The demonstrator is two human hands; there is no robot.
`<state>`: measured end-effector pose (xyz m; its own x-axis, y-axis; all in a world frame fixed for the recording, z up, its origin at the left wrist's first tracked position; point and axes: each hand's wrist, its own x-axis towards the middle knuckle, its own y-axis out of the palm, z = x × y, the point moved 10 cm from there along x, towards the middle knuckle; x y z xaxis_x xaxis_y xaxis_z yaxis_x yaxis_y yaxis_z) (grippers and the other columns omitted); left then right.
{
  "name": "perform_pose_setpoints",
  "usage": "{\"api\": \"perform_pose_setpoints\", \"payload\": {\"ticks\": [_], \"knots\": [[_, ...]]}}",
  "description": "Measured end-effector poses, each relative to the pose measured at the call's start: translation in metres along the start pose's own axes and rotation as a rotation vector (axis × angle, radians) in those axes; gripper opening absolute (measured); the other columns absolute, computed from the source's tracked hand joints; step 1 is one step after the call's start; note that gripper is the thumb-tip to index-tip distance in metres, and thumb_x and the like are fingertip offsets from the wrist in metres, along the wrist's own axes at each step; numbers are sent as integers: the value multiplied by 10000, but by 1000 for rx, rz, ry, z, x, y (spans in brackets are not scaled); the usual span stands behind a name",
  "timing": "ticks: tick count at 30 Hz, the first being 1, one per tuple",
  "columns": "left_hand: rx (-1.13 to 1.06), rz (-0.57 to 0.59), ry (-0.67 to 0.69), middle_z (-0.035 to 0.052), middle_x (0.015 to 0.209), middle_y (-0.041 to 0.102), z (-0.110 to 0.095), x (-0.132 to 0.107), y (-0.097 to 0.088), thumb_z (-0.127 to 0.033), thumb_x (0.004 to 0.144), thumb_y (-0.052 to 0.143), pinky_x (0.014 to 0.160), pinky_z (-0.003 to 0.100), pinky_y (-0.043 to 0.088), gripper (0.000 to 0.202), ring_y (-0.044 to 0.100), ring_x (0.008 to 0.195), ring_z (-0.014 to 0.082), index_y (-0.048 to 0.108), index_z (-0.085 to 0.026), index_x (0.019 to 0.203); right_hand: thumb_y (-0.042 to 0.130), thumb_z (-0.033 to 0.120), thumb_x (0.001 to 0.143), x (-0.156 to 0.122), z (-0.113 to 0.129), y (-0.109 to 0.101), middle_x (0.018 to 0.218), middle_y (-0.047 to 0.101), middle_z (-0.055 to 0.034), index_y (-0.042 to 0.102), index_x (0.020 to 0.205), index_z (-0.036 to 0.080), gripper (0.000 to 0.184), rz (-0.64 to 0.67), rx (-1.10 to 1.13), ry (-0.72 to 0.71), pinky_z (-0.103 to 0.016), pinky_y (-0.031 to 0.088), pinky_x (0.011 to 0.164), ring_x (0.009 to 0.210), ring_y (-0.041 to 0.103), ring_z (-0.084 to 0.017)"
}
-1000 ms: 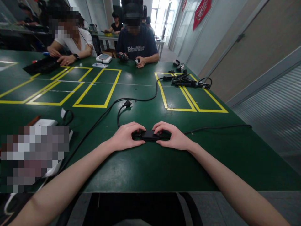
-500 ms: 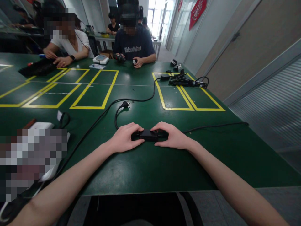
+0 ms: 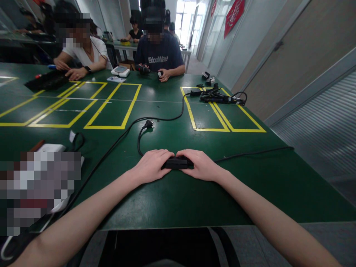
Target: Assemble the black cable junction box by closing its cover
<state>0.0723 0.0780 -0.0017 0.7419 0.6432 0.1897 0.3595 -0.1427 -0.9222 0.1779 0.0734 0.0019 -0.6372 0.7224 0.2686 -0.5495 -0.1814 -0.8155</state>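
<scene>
A black power adapter (image 3: 175,163) lies on the green table (image 3: 144,207) in front of me, both ends inside my hands. My left hand (image 3: 154,165) closes on its left end, fingers along the far side and thumb on the near side. The right end is gripped the same way by my right hand (image 3: 198,165), with the two sets of fingertips almost meeting. Past my left hand, a short cord curves up to a black power plug (image 3: 149,124) with its prongs facing right. A thin black cable (image 3: 253,153) runs off to the right from behind my right hand.
A long black cord (image 3: 119,140) crosses the table on the left, reaching a pile of black cables (image 3: 217,97). Yellow tape rectangles (image 3: 104,127) mark the surface. A blurred-out item (image 3: 41,181) lies at left. Two people (image 3: 160,52) work across the table.
My hands have come closer together along the power adapter, covering more of its ends. They and the adapter sit slightly lower in the picture. The plug stays in place on the table.
</scene>
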Motion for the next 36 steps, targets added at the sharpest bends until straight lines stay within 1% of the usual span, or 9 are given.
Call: {"api": "perform_pose_setpoints", "payload": {"ticks": [4,8,11,15,21,25,28,33,36], "knots": [[-6,4,27,66,1000,734,-3,-1,-2,-346,993,587,810,347,531,207,715,895,246,617,-200,1138,649,276,945,0,3,2,1075,748,-91,635,1168,207,234,36,-41,-7,-353,542,842,958,716,-243],[13,23,22,50,943,739,-6,0,-4,-359,1001,583,772,337,506,194,715,827,240,625,-207,1114,595,313,1001,-1,9,3,1023,748,-102,642,1159,185,208,57,-115,-56,-348,523,810,914,713,-245],[25,32,24,43,924,739,-8,0,-4,-371,999,582,775,338,498,196,712,806,237,628,-215,1107,562,327,1023,-2,12,2,988,746,-99,644,1177,181,227,65,-160,-90,-339,503,784,874,705,-240],[48,38,18,48,883,734,-7,0,-4,-409,1003,567,793,343,507,220,713,804,242,631,-211,1076,554,356,1029,-3,13,1,955,753,-90,655,1171,187,243,61,-209,-97,-328,477,746,830,703,-238],[59,-29,70,63,910,746,-9,-2,-11,-473,1016,552,763,331,502,314,715,812,243,618,-197,1151,564,452,1029,-3,10,-1,902,767,-83,669,1140,193,301,40,-265,-54,-306,450,688,764,713,-228],[69,-16,80,52,831,719,-11,-2,-11,-466,1040,519,720,322,483,301,697,763,235,631,-188,1075,553,484,1035,-2,12,-1,902,770,-93,665,1131,180,338,31,-286,-67,-302,452,694,774,722,-229],[60,-19,68,52,832,713,-12,-2,-12,-487,1042,506,714,317,484,324,688,766,230,640,-192,1051,524,487,1049,-3,15,-1,881,768,-93,666,1123,172,353,26,-303,-97,-303,448,680,763,725,-232],[37,-64,102,85,1030,750,-16,-4,-14,-439,1034,536,802,338,514,344,705,905,245,612,-182,1251,516,495,1052,-4,15,-2,856,760,-89,679,1081,177,359,22,-309,-89,-300,435,658,745,717,-229],[63,-50,107,91,1042,757,-17,-4,-11,-394,1050,512,835,344,516,335,714,934,244,601,-177,1288,546,496,1040,-3,13,-3,879,765,-81,680,1082,184,342,25,-270,-77,-291,445,665,765,723,-222]]}}
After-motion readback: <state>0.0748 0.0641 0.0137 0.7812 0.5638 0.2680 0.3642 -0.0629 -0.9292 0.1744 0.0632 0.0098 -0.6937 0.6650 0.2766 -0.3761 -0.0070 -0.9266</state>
